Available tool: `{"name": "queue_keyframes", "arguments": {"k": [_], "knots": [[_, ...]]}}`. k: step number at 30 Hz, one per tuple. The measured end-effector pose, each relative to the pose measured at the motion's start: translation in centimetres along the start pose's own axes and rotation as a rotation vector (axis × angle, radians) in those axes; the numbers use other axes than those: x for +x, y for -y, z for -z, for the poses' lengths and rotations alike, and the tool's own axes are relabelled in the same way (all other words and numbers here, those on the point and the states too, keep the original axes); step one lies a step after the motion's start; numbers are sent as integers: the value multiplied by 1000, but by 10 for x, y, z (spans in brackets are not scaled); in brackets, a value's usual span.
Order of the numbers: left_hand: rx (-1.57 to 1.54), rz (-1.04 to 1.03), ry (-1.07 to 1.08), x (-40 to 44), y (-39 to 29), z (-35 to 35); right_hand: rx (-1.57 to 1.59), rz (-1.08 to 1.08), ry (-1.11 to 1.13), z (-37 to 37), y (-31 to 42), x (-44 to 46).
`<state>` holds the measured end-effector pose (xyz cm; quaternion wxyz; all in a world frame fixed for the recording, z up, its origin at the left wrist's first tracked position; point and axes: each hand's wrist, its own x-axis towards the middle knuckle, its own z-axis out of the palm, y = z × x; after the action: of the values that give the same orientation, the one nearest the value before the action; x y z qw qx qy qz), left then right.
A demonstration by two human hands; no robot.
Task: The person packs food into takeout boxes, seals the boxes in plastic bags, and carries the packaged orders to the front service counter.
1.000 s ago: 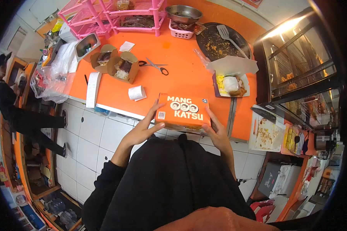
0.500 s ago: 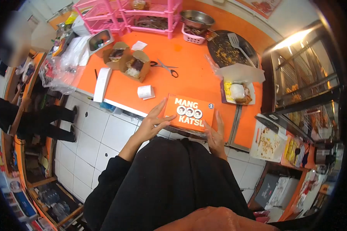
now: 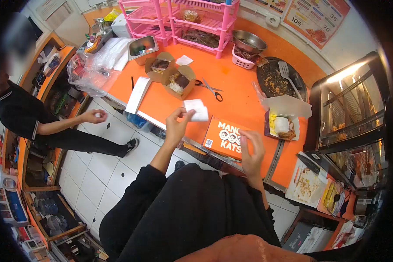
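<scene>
My left hand (image 3: 175, 127) pinches a small white paper slip (image 3: 197, 110), holding it over the front of the orange counter. Just right of that lies a closed orange food box (image 3: 215, 133) with "Mang Katsu" lettering and round face pictures. My right hand (image 3: 253, 153) is raised over the box's right end, hiding part of the lettering; its fingers are extended and it holds nothing visible. Beyond the left hand sit two open brown takeaway boxes (image 3: 177, 83), one showing rice, with scissors (image 3: 213, 90) beside them. A long white paper pad (image 3: 138, 95) lies to their left.
An open box with rice and fried food (image 3: 283, 124) stands on the right, near a dark pan (image 3: 278, 81) with a spatula. A glass warmer cabinet (image 3: 345, 100) borders the right side. Pink racks (image 3: 201, 26) stand behind. A person in black (image 3: 17, 109) is at the left.
My left hand has left the orange box and picked up the white slip from the counter. My right hand has moved from the box's side to above its right end. The other person has extended an arm.
</scene>
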<state>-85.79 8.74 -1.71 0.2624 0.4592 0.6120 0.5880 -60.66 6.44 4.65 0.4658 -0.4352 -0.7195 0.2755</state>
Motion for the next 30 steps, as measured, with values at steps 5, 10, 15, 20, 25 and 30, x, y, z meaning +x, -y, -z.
{"name": "queue_keyframes", "arguments": {"k": [5, 10, 15, 20, 25, 30], "knots": [[10, -192, 173, -16, -51, 11, 350, -365, 220, -43, 13, 33], [35, -168, 257, -21, -65, 29, 642, -467, 284, -65, 4, 45], [93, -395, 259, -27, -63, 42, 686, -353, 303, -87, 2, 46], [14, -388, 239, -33, -66, 47, 828, -442, 444, -86, 12, 51], [-295, -31, 161, -38, -64, 46, 904, -580, 347, -90, 40, 49], [-65, -82, 172, -37, -54, 42, 719, -599, 337, -93, 17, 48]]}}
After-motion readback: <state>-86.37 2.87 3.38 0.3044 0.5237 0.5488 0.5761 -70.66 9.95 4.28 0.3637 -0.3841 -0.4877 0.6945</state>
